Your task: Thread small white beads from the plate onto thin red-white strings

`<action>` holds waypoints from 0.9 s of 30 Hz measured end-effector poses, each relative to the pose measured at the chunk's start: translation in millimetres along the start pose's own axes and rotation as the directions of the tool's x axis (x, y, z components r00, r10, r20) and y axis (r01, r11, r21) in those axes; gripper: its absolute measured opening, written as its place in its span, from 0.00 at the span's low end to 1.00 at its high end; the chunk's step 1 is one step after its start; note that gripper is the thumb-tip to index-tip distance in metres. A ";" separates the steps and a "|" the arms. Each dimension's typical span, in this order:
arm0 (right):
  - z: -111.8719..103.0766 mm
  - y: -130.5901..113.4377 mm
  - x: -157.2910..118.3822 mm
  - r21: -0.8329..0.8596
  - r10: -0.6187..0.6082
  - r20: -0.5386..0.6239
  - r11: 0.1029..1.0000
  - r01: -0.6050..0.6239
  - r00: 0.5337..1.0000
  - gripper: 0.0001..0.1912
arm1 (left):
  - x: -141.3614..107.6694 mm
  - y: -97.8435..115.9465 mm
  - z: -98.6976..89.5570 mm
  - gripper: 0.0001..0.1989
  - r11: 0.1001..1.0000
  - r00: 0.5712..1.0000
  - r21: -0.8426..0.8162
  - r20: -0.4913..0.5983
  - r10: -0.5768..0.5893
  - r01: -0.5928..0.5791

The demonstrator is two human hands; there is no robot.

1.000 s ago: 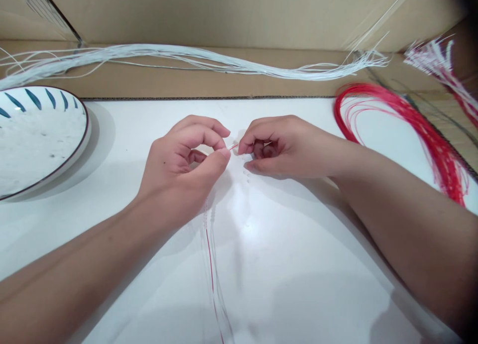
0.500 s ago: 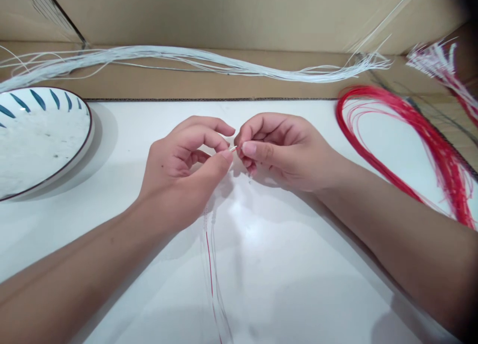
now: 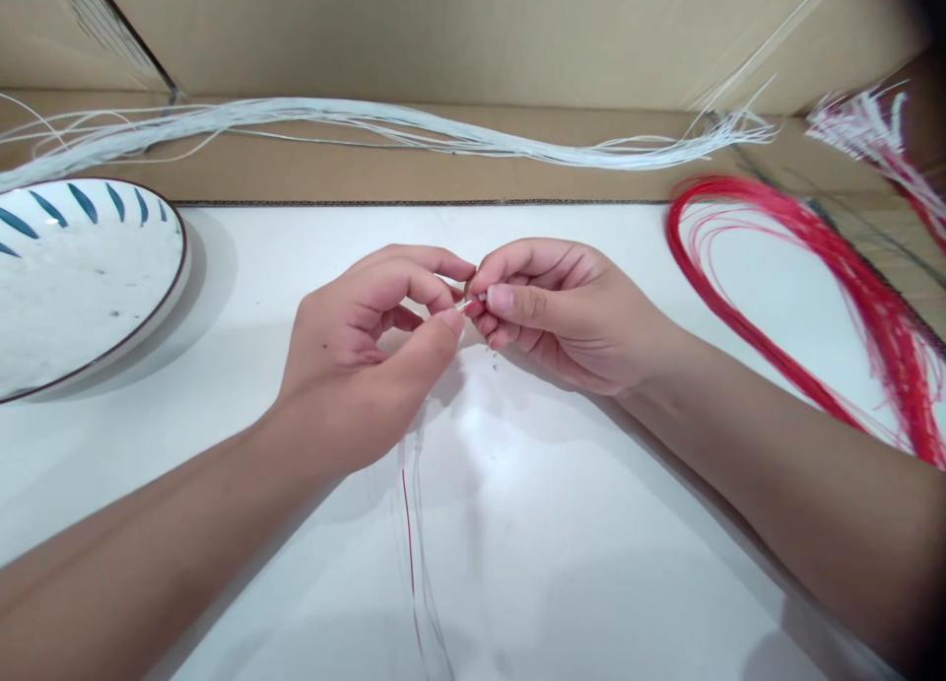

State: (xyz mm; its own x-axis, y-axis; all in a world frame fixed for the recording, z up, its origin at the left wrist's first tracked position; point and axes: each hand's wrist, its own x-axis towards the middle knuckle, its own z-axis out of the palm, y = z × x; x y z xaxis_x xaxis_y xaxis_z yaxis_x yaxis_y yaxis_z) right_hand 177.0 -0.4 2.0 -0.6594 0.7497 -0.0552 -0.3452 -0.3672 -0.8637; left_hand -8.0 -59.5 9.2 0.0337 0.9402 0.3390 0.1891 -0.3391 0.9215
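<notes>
Between the thumb and index finger of my left hand (image 3: pixel 362 361) the pale tips of thin cords (image 3: pixel 463 306) stick out to the right. My right hand (image 3: pixel 573 311) meets it fingertip to fingertip, its thumb and index finger pinched on a tiny pale piece (image 3: pixel 482 297), too small to name. Below my left hand, a red cord (image 3: pixel 408 523) and several white or clear cords (image 3: pixel 429 582) trail over the white table. Their run behind the left palm is hidden. Tiny clear bits (image 3: pixel 495 366) lie under the right fingers.
A white plate (image 3: pixel 66 306) with blue leaf marks stands at the left. Along the cardboard (image 3: pixel 473 183) at the back runs a bundle of white cords (image 3: pixel 370 112). A looped red cord bundle (image 3: pixel 835 257) lies right, near red-and-white cord ends (image 3: pixel 861 129).
The fingertips of both hands have come closer together, and the left fingers now touch or nearly touch the right ones. The whole view has shifted slightly downward.
</notes>
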 end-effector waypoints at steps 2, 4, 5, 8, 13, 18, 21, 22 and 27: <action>-0.7 -0.3 -0.1 0.003 -0.002 0.011 1.000 0.002 1.000 0.07 | -0.2 0.0 -0.4 0.08 1.000 1.000 0.010 0.004 -0.001 0.000; -1.3 -0.7 -0.3 -0.002 0.000 0.011 1.000 0.000 1.000 0.07 | -0.4 0.1 -0.6 0.08 1.000 1.000 0.021 0.007 0.011 -0.011; -1.6 -0.8 -0.3 -0.008 0.003 0.005 1.000 -0.003 1.000 0.08 | -0.5 0.2 -0.7 0.08 0.999 1.000 0.029 0.010 0.014 -0.015; -2.1 -1.0 -0.4 -0.028 0.008 0.000 1.000 -0.008 1.000 0.09 | -0.7 0.6 -0.8 0.09 0.999 1.000 0.049 0.010 0.021 -0.021; -1.6 -1.0 -0.5 -0.049 -0.011 0.008 0.999 0.011 1.000 0.08 | -0.5 0.9 -1.1 0.08 0.997 0.999 0.067 0.018 0.029 -0.030; 0.1 -1.5 -1.0 -0.034 -0.005 0.008 0.999 0.005 1.000 0.09 | -0.5 0.4 -1.4 0.08 0.998 0.999 0.057 0.022 0.040 -0.041; 0.4 -1.6 -0.9 -0.028 -0.014 0.013 1.000 0.014 1.000 0.08 | -0.5 0.5 -1.1 0.08 0.998 0.999 0.060 0.017 0.032 -0.033; 0.4 -1.6 -0.8 -0.027 -0.016 0.012 1.000 0.016 1.000 0.08 | -0.4 0.7 -0.8 0.08 0.998 1.000 0.059 0.014 0.023 -0.024; 2.4 -1.7 -1.0 -0.066 -0.022 -0.018 0.998 0.021 1.000 0.11 | -0.6 2.4 0.3 0.08 0.999 1.000 0.047 -0.012 0.007 -0.006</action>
State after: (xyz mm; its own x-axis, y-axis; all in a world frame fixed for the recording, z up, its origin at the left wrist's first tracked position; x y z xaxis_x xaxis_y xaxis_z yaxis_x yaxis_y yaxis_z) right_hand 176.6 -1.9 4.7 -0.6393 0.7676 -0.0452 -0.3141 -0.3144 -0.8958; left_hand -7.3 -60.9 11.1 0.0235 0.9374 0.3474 0.2344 -0.3430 0.9096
